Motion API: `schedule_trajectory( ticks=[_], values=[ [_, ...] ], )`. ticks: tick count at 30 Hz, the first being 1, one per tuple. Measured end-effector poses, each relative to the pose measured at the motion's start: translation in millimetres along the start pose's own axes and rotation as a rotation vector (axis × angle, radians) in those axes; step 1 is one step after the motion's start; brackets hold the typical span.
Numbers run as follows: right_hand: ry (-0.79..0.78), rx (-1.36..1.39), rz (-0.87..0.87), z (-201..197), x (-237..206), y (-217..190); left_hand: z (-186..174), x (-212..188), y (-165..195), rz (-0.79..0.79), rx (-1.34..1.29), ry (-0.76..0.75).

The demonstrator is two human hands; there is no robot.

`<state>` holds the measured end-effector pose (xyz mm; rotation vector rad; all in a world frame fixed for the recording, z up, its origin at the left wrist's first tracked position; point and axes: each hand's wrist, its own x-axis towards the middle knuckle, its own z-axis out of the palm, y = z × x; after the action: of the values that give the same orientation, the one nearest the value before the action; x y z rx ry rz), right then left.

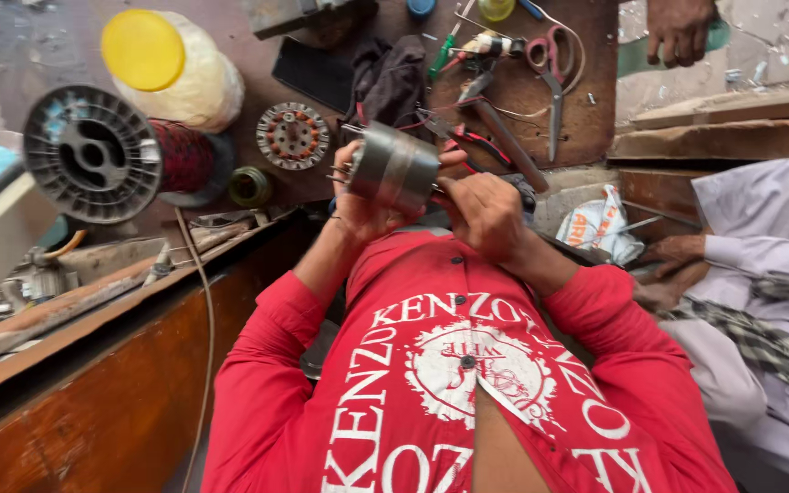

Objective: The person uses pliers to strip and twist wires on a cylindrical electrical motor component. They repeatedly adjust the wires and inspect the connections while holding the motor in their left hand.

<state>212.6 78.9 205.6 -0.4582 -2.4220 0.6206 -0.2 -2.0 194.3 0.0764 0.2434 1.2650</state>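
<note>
Brown wooden surface (586,100) cluttered; grey plastic spool of dark red wire (107,153) at left. Grey cylindrical metal motor stator (393,167) held mid-air above lap. Left hand (362,212) fingers wrapped round it; right hand (484,212) fingers closed at its end. Risk: stator slipping, thin wires snagging.

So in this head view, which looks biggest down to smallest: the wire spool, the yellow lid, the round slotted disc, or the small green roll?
1. Wire spool
2. Yellow lid
3. Slotted disc
4. Green roll
All lie at a similar distance, so the order looks dependable.
</note>
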Motion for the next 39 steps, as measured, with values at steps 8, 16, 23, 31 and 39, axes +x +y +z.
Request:
schedule_trajectory(
  ticks=[8, 16, 23, 31, 39],
  values=[
    [-0.331, 1.449, 1.314, 20, -5, 14, 6, -2, 1, -0.075, -0.177, 0.239],
    [0.064, 0.075, -0.084, 0, 17, -4, -7, -13, 4, 0.012, -0.155, 0.137],
    [-0.432, 1.384, 1.036, 30, -8, 52, -28, -22, -8, -0.012, -0.156, 0.254],
    [-0.426, -0.507, 0.330, 68, -43, 110, -35, -30, -9, 0.115, -0.055, 0.273],
    [-0.573, -0.177, 0.768, 52, -77, 111, -64, -23, -5, 0.301, 0.080, 0.408]
  ],
)
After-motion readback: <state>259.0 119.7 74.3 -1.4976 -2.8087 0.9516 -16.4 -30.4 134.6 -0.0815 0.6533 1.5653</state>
